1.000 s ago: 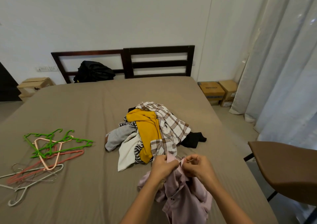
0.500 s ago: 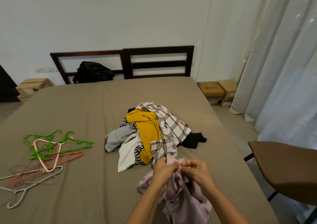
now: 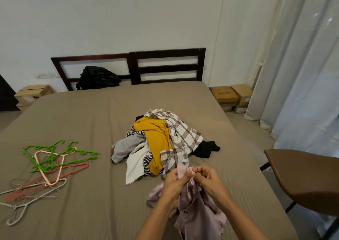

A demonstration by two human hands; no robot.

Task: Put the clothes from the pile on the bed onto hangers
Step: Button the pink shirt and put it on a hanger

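Observation:
A pale pink shirt [image 3: 194,214] hangs bunched in front of me over the near part of the bed [image 3: 88,115]. My left hand [image 3: 176,182] grips its upper edge and my right hand [image 3: 208,180] pinches the same edge close beside it. Behind my hands lies the pile of clothes [image 3: 161,144], with a mustard top, a brown plaid shirt, grey, white and black pieces. A heap of hangers [image 3: 47,166] in green, peach, pink and grey lies on the bed's left side.
A dark wooden headboard [image 3: 165,65] stands at the far end with a black bag [image 3: 99,77] against it. Cardboard boxes [image 3: 231,98] sit on the floor at the right, pale curtains [image 3: 302,65] beside them. A brown chair [image 3: 308,177] stands at the right.
My two hands have drawn closer together on the pink shirt's top edge and shifted slightly lower. The pile and hangers have not moved.

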